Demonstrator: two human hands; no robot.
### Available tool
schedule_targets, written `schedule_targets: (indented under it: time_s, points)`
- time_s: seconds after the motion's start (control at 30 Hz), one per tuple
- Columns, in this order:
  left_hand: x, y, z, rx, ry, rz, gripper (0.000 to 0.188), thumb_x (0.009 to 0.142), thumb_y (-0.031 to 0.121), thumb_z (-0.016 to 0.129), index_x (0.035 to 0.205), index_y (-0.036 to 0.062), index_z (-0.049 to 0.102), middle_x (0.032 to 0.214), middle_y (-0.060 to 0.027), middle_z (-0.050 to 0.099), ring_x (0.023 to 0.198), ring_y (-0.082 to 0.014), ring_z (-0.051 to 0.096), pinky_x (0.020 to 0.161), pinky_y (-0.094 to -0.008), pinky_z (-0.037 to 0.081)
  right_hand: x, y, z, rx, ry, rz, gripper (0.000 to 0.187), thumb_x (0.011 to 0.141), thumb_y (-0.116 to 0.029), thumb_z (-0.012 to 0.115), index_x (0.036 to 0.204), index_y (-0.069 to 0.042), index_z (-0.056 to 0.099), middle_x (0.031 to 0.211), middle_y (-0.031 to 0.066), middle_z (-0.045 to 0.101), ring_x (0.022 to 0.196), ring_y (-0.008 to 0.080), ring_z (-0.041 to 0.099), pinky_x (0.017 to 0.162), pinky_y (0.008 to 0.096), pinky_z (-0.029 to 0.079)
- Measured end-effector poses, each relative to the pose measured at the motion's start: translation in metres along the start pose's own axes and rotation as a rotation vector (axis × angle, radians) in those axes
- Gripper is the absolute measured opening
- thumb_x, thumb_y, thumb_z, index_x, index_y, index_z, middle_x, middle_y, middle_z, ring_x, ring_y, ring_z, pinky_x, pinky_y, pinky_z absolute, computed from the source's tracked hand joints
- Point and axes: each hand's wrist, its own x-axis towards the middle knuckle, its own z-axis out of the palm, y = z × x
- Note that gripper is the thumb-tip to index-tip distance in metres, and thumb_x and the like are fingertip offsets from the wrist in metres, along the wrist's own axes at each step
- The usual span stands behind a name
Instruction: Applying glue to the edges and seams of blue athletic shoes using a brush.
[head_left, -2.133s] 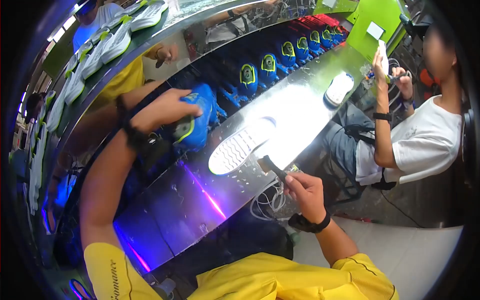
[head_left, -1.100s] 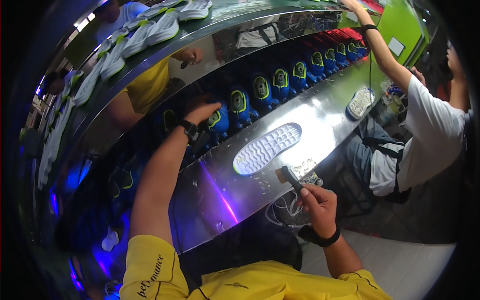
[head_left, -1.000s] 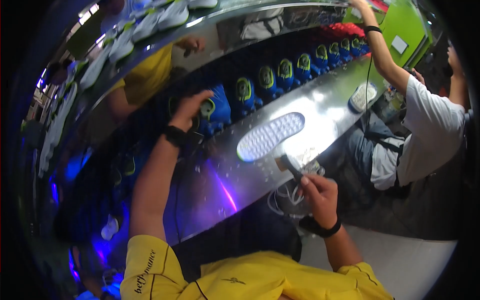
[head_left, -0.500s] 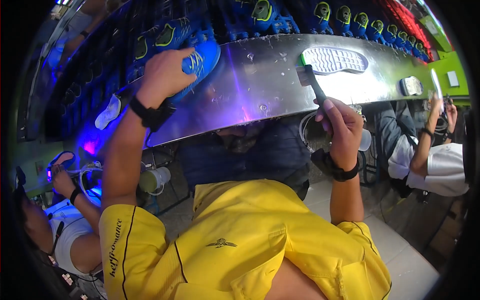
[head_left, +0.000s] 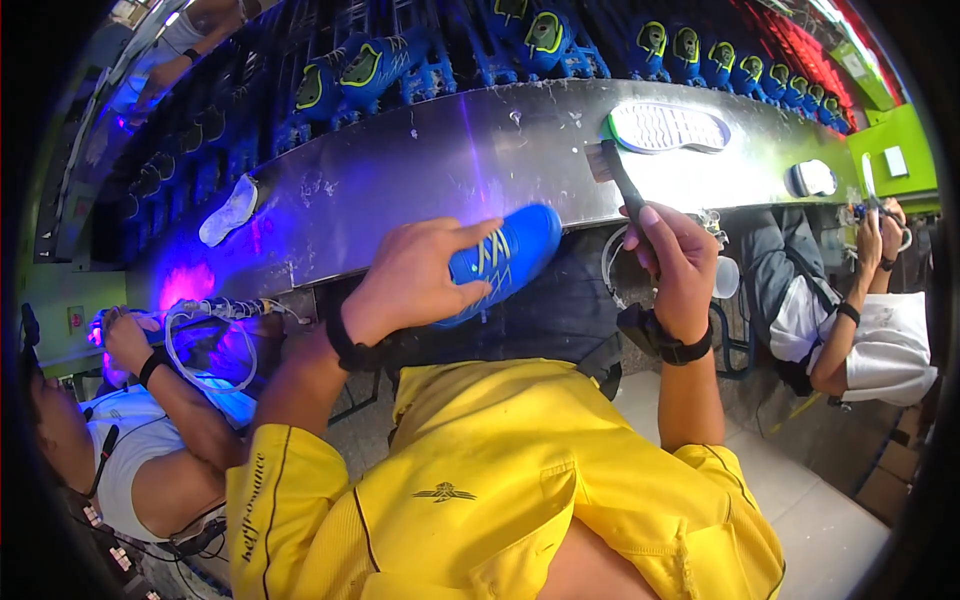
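My left hand (head_left: 420,278) grips a blue lace-up shoe (head_left: 525,248) over its laced upper, with the toe pointing up and to the right. The shoe is in front of the metal bench's near edge, above my lap. In my right hand (head_left: 675,258) is a brush (head_left: 623,178) with a dark handle, its pale bristles pointing left over the bench edge. Just past the brush lies a white shoe sole (head_left: 672,128) with a grooved face up and a green heel edge. My fingers hide the shoe's heel end.
Along the far side of the metal bench (head_left: 390,185) runs a rack of blue shoes (head_left: 750,68). Another pale sole (head_left: 229,211) lies at left, and a white one (head_left: 813,179) at right. Co-workers sit on both sides, the right one's hands (head_left: 880,240) at the bench end.
My left hand has brought the blue shoe from the rack side of the bench toward me and to the right. My right hand with the brush has barely moved.
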Motion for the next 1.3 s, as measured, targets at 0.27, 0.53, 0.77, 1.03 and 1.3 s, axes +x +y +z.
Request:
schedule_targets:
  time_s: [0.27, 0.53, 0.77, 1.03, 1.3]
  points:
    - [-0.008, -0.057, -0.009, -1.583, 0.306, -0.053, 0.068, 0.089, 0.02, 0.087, 0.147, 0.0007, 0.057, 0.125, -0.008, 0.072, 0.115, -0.0182, 0.067, 0.107, -0.0371, 0.052, 0.006, -0.008, 0.006, -0.115, -0.045, 0.01, 0.024, 0.106, -0.015, 0.066, 0.109, 0.005, 0.077, 0.077, -0.0016, 0.068, 0.066, 0.0036, 0.051, 0.059, 0.0217, 0.039]
    - [0.002, -0.059, -0.035, -0.772, 0.619, 0.091, 0.073, 0.076, 0.02, 0.095, 0.139, 0.0016, 0.061, 0.128, -0.0111, 0.072, 0.116, -0.0263, 0.071, 0.105, -0.04, 0.054, 0.021, -0.001, 0.054, -0.281, -0.195, -0.038, 0.025, 0.102, -0.017, 0.072, 0.112, 0.005, 0.075, 0.077, 0.0036, 0.07, 0.072, 0.0074, 0.06, 0.065, 0.0269, 0.048]
    - [-0.017, -0.077, 0.007, 0.024, 0.874, 0.096, 0.073, 0.066, 0.01, 0.087, 0.134, 0.0041, 0.063, 0.135, -0.0165, 0.068, 0.129, -0.0382, 0.064, 0.116, -0.0501, 0.046, 0.045, 0.028, 0.089, -0.287, -0.343, 0.083, 0.026, 0.103, -0.018, 0.069, 0.111, 0.006, 0.075, 0.077, 0.0074, 0.072, 0.071, 0.0095, 0.062, 0.066, 0.0299, 0.049]
    - [-0.05, -0.076, 0.05, 0.19, 0.861, 0.11, 0.073, 0.081, 0.02, 0.082, 0.144, 0.0073, 0.047, 0.138, -0.0172, 0.064, 0.132, -0.0398, 0.062, 0.123, -0.0626, 0.032, 0.052, 0.056, 0.127, -0.264, -0.44, 0.117, 0.026, 0.104, -0.018, 0.067, 0.104, 0.006, 0.074, 0.075, 0.0087, 0.07, 0.068, 0.0118, 0.059, 0.066, 0.0321, 0.049]
    - [-0.055, -0.082, 0.063, 0.187, 0.88, 0.142, 0.068, 0.085, 0.022, 0.082, 0.141, 0.0076, 0.047, 0.138, -0.0177, 0.064, 0.131, -0.0391, 0.062, 0.124, -0.0642, 0.031, 0.047, 0.078, 0.145, -0.203, -0.396, 0.074, 0.028, 0.103, -0.021, 0.068, 0.105, 0.006, 0.074, 0.071, 0.0112, 0.068, 0.065, 0.013, 0.058, 0.062, 0.0343, 0.049]
